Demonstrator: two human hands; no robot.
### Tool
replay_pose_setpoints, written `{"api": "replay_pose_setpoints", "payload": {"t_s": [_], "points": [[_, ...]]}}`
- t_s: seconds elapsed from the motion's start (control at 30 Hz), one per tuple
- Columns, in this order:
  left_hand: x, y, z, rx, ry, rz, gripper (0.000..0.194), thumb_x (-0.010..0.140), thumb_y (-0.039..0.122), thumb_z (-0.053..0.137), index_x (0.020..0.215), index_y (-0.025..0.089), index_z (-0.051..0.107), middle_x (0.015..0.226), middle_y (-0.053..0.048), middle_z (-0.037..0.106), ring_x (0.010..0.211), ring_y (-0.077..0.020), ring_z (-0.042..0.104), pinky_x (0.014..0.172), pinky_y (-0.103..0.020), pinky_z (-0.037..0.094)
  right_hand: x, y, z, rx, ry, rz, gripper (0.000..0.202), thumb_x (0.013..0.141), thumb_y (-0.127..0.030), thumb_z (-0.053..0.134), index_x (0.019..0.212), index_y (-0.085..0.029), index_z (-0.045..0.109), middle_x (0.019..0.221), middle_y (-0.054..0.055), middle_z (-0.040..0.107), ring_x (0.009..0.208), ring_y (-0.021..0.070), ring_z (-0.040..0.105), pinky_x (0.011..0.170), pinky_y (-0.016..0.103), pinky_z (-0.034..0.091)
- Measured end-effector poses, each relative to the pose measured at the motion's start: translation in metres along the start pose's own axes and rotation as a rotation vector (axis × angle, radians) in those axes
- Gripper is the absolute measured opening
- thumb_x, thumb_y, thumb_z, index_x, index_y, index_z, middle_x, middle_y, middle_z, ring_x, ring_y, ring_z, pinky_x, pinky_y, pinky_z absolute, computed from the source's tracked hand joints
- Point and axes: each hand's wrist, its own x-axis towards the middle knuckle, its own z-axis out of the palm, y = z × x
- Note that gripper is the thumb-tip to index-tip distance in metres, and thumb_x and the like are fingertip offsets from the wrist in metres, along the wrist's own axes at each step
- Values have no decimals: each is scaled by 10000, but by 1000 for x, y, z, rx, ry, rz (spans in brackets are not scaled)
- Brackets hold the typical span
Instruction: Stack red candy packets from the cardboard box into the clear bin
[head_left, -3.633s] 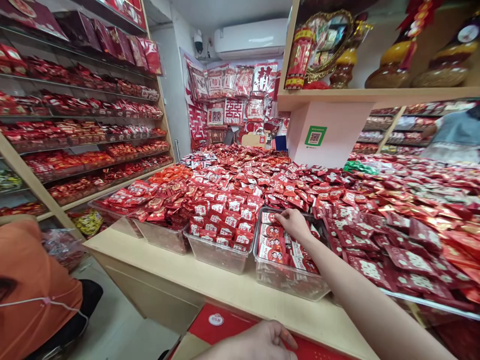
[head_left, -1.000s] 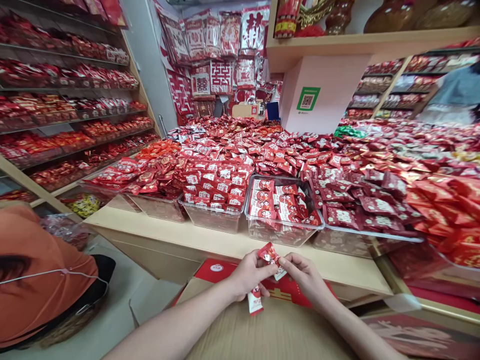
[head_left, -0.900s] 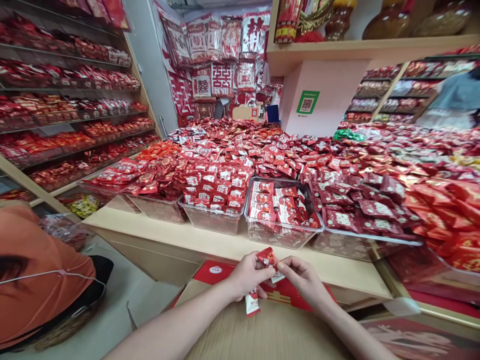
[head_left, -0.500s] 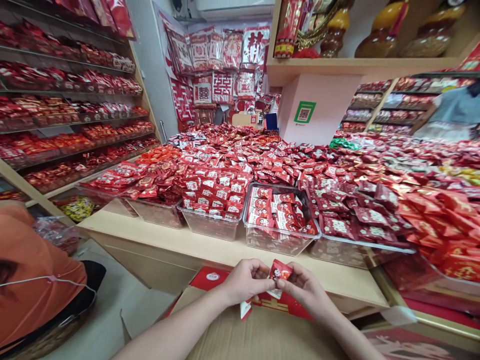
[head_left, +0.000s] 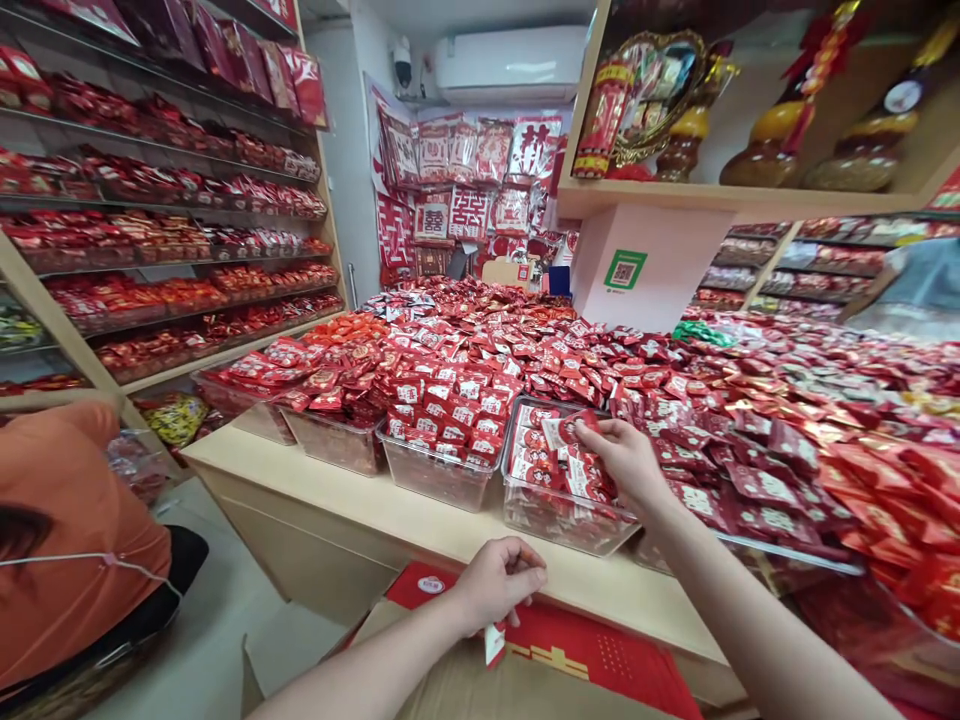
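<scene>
My right hand (head_left: 628,461) reaches over a clear plastic bin (head_left: 559,520) of red-and-white candy packets and pinches one small red packet (head_left: 566,429) above the packets stacked inside. My left hand (head_left: 495,583) stays low by the counter's front edge, fingers curled around another packet (head_left: 494,644) whose white end sticks out below the fist. A red box lid (head_left: 600,660) on a cardboard carton lies under that hand.
Neighbouring clear bins (head_left: 439,477) heaped with red packets line the wooden counter (head_left: 352,505), and a broad pile of red sweets spreads behind. Shelves (head_left: 150,260) of red goods fill the left wall. A person in an orange top (head_left: 67,550) crouches at lower left.
My hands were together at the carton holding packets; now my right hand has stretched forward with one packet to the bin. The left hand kept its packet and stayed low.
</scene>
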Motion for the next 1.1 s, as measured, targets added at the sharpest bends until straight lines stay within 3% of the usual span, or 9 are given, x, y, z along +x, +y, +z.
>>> {"api": "replay_pose_setpoints", "payload": {"t_s": [0.1,0.2,0.33,0.5,0.7,0.9,1.1], "points": [[0,-2,-1,34,7,-36,248,634,329,563,793,151,495,540,57,430,427,-55,425,280,-129,352,30,13,29,-242,55,-17,311,541,-430,643,606,-162,501,550,26,569,484,133,494,449,237,355],[0,-5,-1,62,-4,-32,215,636,292,549,790,148,504,532,57,424,436,-60,424,278,-133,357,36,23,44,-470,72,-65,278,580,-430,591,563,-171,492,533,19,557,487,137,486,458,240,333],[0,-6,2,107,-20,-28,207,642,270,543,799,136,519,512,62,412,400,-50,390,283,-142,359,31,22,44,-722,-6,-144,297,670,-436,478,506,-189,462,491,6,519,472,135,469,468,240,311],[-1,-6,3,118,-27,-30,181,652,254,531,794,142,530,520,65,404,383,-41,369,297,-149,364,32,21,38,-926,-108,-75,367,730,-418,406,438,-198,442,466,33,516,467,144,474,466,244,300],[2,-11,1,144,-30,-39,175,662,244,507,802,141,526,514,62,416,363,-45,376,284,-152,357,35,26,38,-1009,-144,-74,393,763,-426,371,467,-193,481,532,72,565,550,173,529,512,252,316],[4,-18,0,139,-37,-33,179,660,250,512,806,149,528,518,57,427,373,-54,398,298,-160,363,39,30,40,-904,-50,-42,348,725,-471,433,778,-144,542,764,97,617,687,197,558,562,260,356],[6,-20,0,147,-48,-36,189,656,279,529,803,160,532,505,59,424,372,-62,407,313,-176,370,45,25,47,-854,-109,-66,377,723,-401,470,928,-97,555,953,145,605,870,231,552,695,282,383]]}}
